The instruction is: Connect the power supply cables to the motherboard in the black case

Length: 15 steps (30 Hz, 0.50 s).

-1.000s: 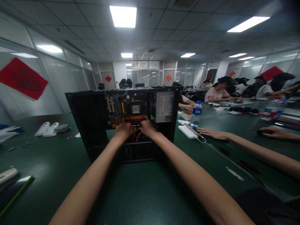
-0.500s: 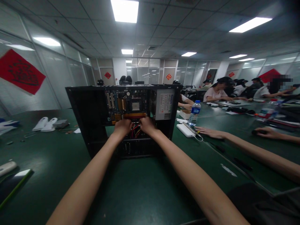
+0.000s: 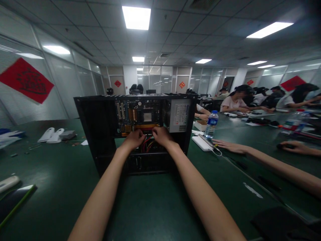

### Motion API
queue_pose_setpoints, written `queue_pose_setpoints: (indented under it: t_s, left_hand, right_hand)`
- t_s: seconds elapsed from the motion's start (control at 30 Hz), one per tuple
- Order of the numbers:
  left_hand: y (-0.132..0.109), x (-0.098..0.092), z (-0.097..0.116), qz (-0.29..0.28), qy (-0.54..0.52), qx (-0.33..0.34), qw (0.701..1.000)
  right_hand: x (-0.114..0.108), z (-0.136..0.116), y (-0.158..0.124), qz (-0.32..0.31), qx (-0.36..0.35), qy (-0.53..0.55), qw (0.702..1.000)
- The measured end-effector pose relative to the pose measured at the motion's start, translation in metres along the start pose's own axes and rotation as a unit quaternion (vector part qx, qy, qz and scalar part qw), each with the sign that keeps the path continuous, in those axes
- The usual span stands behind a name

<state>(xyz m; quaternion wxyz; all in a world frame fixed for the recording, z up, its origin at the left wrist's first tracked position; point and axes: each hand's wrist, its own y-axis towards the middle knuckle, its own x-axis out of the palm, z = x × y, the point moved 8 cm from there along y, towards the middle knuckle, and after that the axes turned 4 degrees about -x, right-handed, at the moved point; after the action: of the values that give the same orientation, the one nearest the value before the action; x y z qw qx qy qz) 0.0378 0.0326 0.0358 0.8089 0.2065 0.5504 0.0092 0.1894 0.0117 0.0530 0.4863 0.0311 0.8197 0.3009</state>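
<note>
A black computer case (image 3: pixel 86 134) stands upright with its side off, showing a motherboard (image 3: pixel 140 108) and a silver power supply (image 3: pixel 180 115). My left hand (image 3: pixel 135 139) is at the board's lower edge, fingers curled together beside the left end of the orange and yellow memory slots (image 3: pixel 147 127). At their right end is my right hand (image 3: pixel 162 136), its fingers bent and pinched. What either hand holds, if anything, is hidden. Red and yellow cables (image 3: pixel 147 144) hang below, between the hands.
Right of the case stand a water bottle (image 3: pixel 212 124), a white power bank (image 3: pixel 202 143) and a small box (image 3: pixel 201 125). Another person's hand (image 3: pixel 229 146) lies on the green table (image 3: pixel 150 207). White objects (image 3: pixel 51 135) and a green-edged phone (image 3: pixel 17 201) are left.
The view has tilted up slightly, so everything sits lower and a little to the right. Both hands have dropped slightly from the memory slots, with their fingers still bent.
</note>
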Motion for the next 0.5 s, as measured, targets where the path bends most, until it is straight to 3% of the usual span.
queue_pose_setpoints:
  t_s: [0.23,0.4,0.5]
  left_hand:
    - [-0.004,0.006,0.012,-0.031,-0.029,0.075,0.996]
    - [-0.01,0.0,0.023,-0.048,0.035,0.102,0.993]
    - [-0.013,-0.002,0.027,-0.055,0.074,0.102,0.99]
  right_hand:
    - [-0.003,-0.002,-0.003,0.024,-0.015,0.028,0.999]
    - [0.007,-0.026,-0.01,-0.044,-0.109,0.0,0.993]
    - [0.01,-0.031,-0.012,-0.069,-0.122,0.002,0.99]
